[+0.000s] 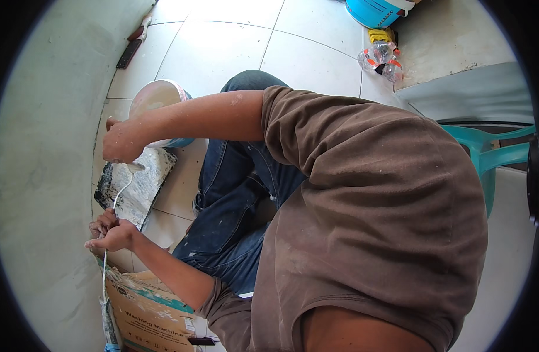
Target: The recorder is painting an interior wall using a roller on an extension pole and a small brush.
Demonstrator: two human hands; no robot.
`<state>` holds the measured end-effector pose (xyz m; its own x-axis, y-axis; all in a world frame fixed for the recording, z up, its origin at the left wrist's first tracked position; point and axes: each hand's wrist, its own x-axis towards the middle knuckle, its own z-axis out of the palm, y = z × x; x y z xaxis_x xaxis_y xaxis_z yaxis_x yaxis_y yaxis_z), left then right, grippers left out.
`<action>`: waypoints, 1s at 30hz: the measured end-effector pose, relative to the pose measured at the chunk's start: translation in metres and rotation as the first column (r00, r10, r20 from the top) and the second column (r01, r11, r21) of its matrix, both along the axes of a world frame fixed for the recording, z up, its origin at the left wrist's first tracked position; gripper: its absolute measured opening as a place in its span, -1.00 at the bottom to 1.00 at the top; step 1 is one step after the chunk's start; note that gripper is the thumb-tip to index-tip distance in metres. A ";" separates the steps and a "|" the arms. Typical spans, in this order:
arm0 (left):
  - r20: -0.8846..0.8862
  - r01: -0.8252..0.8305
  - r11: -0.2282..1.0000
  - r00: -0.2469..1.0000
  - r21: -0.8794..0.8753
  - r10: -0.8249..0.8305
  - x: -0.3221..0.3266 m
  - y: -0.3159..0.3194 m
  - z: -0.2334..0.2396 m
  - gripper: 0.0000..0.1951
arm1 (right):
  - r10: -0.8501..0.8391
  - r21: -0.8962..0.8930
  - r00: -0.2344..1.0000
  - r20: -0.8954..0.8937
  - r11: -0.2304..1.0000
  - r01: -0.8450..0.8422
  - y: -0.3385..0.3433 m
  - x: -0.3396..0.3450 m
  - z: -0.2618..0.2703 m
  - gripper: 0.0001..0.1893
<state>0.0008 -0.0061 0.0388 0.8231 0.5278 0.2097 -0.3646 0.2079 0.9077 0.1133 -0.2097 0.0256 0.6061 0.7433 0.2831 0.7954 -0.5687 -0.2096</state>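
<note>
The white wire frame of a paint roller runs through the curled fingers of my left hand. Its paint-crusted handle, blue at the end, hangs below that hand beside the wall. At the other end of the wire, my right hand closes on the roller's head, most of which it hides. Beneath lies a paint tray smeared with white paint. Just beyond my right forearm stands a bucket with pale residue inside, partly covered by the arm.
A plaster wall rises close at left. Below my left arm is a paint-stained cardboard box. A dark flat object lies along the wall. Plastic bottles and a blue bucket stand at upper right, a green plastic chair at right.
</note>
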 end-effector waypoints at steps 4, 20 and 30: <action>0.009 -0.005 0.999 1.000 0.041 0.004 -0.001 0.001 0.000 -0.36 | 0.032 0.014 0.999 0.011 0.999 -0.032 -0.005 -0.004 0.002 -0.84; 0.009 -0.022 0.999 1.000 0.035 0.021 0.000 0.005 0.001 -0.38 | 0.209 0.210 0.962 0.177 0.947 -0.244 -0.003 -0.016 -0.012 -0.88; -0.006 -0.012 0.999 1.000 -0.037 0.012 0.001 0.009 0.004 -0.39 | 0.155 0.330 0.953 0.260 0.914 -0.238 -0.009 -0.011 0.005 -0.91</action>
